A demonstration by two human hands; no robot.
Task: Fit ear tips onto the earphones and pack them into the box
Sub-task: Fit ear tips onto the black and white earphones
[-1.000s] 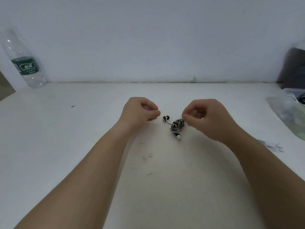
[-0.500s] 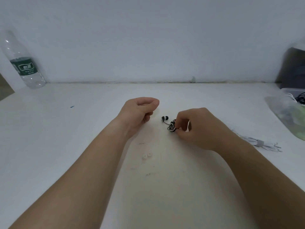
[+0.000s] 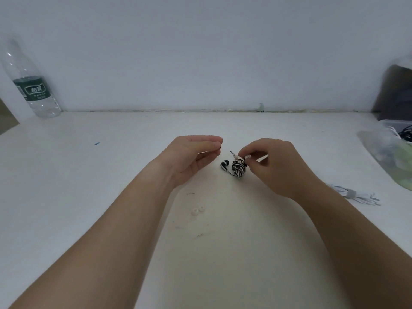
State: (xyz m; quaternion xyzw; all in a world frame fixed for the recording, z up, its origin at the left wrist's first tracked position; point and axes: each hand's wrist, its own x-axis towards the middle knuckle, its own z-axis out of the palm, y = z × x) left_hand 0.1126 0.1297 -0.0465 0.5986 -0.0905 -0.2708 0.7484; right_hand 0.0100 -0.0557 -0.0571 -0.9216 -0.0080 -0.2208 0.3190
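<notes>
Firstly, earphones (image 3: 238,168): we see a tight black-and-white striped coil on the white surface (image 3: 111,197), between the two hands. One black earbud (image 3: 225,163) sticks out at its left, and the jack plug (image 3: 233,153) points up and away.
Right hand (image 3: 278,168): thumb and forefinger are curled, pinching the top of the coil at a small white part.
Left hand (image 3: 194,157): just left of the coil and apart from it, fingers fairly straight, thumb close over them. We see a dark speck at the fingertips and cannot tell whether anything is pinched there.
Ear tips (image 3: 194,211): two small white ones lie side by side on the surface, nearer us, between the forearms.
Bottle (image 3: 33,90): clear plastic, green label, far left against the wall.
White cable (image 3: 352,194): bundled, just right of the right forearm.
Clear container (image 3: 394,127): far right edge, with cables inside.
</notes>
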